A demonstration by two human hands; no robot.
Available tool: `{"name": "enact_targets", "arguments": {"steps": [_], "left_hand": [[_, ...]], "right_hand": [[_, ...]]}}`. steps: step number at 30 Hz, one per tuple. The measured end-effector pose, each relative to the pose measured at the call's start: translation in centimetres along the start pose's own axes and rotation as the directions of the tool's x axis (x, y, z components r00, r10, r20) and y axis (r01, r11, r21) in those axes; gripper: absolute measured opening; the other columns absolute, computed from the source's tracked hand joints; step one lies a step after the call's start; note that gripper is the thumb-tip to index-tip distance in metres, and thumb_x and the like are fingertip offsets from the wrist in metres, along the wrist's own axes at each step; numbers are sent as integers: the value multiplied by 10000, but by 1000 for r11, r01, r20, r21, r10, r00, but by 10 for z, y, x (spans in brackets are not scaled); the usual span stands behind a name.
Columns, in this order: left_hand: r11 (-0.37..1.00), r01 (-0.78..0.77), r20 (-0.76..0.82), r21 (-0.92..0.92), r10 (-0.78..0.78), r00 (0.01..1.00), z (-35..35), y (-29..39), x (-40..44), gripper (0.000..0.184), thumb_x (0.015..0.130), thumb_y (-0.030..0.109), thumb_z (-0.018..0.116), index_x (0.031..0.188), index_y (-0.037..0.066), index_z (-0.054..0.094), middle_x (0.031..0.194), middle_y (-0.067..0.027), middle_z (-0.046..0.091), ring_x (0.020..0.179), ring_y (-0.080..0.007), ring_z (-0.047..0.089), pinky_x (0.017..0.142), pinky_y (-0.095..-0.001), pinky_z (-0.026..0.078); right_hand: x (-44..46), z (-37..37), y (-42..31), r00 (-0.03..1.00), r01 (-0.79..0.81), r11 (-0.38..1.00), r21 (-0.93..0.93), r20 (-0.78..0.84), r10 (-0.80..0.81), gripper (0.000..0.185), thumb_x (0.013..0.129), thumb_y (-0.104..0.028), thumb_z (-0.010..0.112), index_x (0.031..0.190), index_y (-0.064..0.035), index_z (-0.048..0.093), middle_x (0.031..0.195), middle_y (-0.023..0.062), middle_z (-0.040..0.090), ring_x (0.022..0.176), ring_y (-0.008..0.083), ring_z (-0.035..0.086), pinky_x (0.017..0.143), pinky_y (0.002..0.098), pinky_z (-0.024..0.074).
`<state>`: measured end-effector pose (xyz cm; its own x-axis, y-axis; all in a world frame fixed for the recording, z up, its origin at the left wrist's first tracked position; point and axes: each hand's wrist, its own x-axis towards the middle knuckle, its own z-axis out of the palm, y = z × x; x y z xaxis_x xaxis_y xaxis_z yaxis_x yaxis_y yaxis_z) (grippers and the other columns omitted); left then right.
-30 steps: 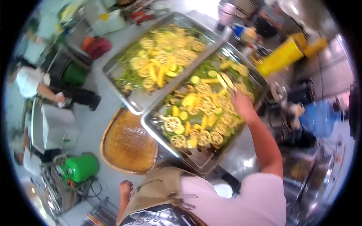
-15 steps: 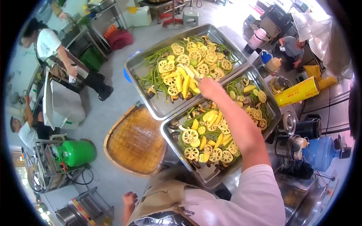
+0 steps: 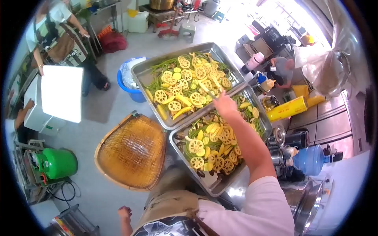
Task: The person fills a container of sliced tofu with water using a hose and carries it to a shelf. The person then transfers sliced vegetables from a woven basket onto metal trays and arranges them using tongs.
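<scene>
My right hand [image 3: 225, 105] is closed round a pair of tongs [image 3: 208, 92], their two arms apart over the vegetables. Beneath them lies the far metal tray [image 3: 168, 122], with lotus root slices [image 3: 184, 62], yellow strips [image 3: 182, 113] and green beans [image 3: 156, 84]. A second metal tray [image 3: 214, 188], with a similar mix and dark mushroom-like pieces, adjoins it nearer my body, partly covered by my right forearm. Low at my side hangs my left hand [image 3: 125, 212], fingers curled, apparently holding nothing. Nearest to it is the woven bamboo basket [image 3: 134, 151].
A blue tub [image 3: 136, 94] stands beside the far tray. On the left are a green gas cylinder [image 3: 59, 163] and a person [image 3: 59, 35] by a white box [image 3: 37, 106]. Pots, a blue water bottle [image 3: 309, 160] and a yellow roll [image 3: 287, 109] line the right.
My view has shifted, showing more of the blue tub. Yellow strips in the far tray are more spread out, and the tongs are more to the right. The white box's lid faces me more.
</scene>
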<state>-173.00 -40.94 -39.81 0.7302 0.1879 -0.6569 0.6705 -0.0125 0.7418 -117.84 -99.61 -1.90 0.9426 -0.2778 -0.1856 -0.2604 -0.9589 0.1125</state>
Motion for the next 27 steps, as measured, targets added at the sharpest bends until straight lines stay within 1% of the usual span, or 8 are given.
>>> {"name": "enact_targets", "arguments": {"steps": [4, 6, 8, 13, 16, 20, 25, 27], "left_hand": [[989, -127, 0, -72, 128, 992, 6, 16, -19, 177, 819, 124, 520, 975, 52, 563, 730, -102, 610, 609, -198, 585, 461, -305, 424], [924, -287, 129, 254, 262, 956, 4, 21, -38, 216, 810, 124, 541, 1007, 41, 564, 732, -110, 613, 619, -200, 593, 466, -303, 434], [314, -600, 531, 736, 282, 799, -3, 37, -63, 264, 801, 120, 560, 1048, 25, 560, 738, -123, 616, 629, -204, 600, 470, -299, 443], [253, -671, 559, 697, 394, 730, 5, 57, -91, 99, 775, 159, 542, 823, 131, 625, 819, -123, 599, 740, -351, 580, 615, -452, 488], [299, -402, 400, 865, 72, 914, 2, 80, -69, 75, 742, 160, 555, 785, 130, 609, 782, -109, 574, 747, -335, 570, 619, -453, 475], [747, -359, 292, 559, 228, 929, -21, 104, -12, 268, 779, 124, 564, 1032, 39, 550, 780, -139, 612, 675, -251, 597, 523, -357, 463], [972, -155, 26, 177, 152, 988, -15, 104, 14, 375, 799, 106, 564, 1154, -10, 525, 786, -150, 635, 643, -211, 615, 479, -318, 462], [974, -44, 14, 222, 42, 999, -8, 109, 11, 378, 797, 103, 562, 1155, -10, 524, 791, -150, 635, 646, -214, 616, 482, -321, 463]], "right_hand": [[72, 17, 24, 998, 41, 987, -153, -48, -49, 605, 944, -289, 451, 1396, 72, 274, 1104, 238, 612, 957, 366, 633, 816, 416, 523], [103, 9, 33, 999, -30, 987, -155, -36, 25, 561, 949, -242, 423, 1389, 78, 288, 1119, 232, 611, 963, 353, 637, 814, 416, 521], [139, 17, 59, 995, -92, 991, -96, -46, 87, 530, 950, -197, 396, 1387, 85, 295, 1122, 221, 616, 962, 335, 642, 804, 408, 524], [169, 24, 74, 997, -63, 994, -85, 35, 66, 549, 950, -186, 391, 1404, 90, 251, 1155, 212, 612, 965, 310, 648, 760, 375, 545], [130, 3, 30, 959, 200, 969, -145, 230, -164, 593, 957, -227, 418, 1412, 92, 213, 1193, 247, 572, 955, 322, 645, 756, 384, 548], [109, 34, 27, 955, 212, 976, -55, 223, -195, 702, 943, -338, 480, 1418, 90, 192, 1186, 253, 561, 985, 315, 628, 801, 394, 534], [62, -25, 51, 947, -163, 969, 186, 306, 100, 807, 913, -447, 517, 1422, 84, 184, 1210, 223, 561, 1051, 325, 595, 866, 393, 507], [76, -20, 71, 966, -120, 962, 245, 251, 57, 657, 898, -452, 538, 1233, 108, 463, 1074, 246, 616, 958, 325, 621, 801, 410, 505]]}}
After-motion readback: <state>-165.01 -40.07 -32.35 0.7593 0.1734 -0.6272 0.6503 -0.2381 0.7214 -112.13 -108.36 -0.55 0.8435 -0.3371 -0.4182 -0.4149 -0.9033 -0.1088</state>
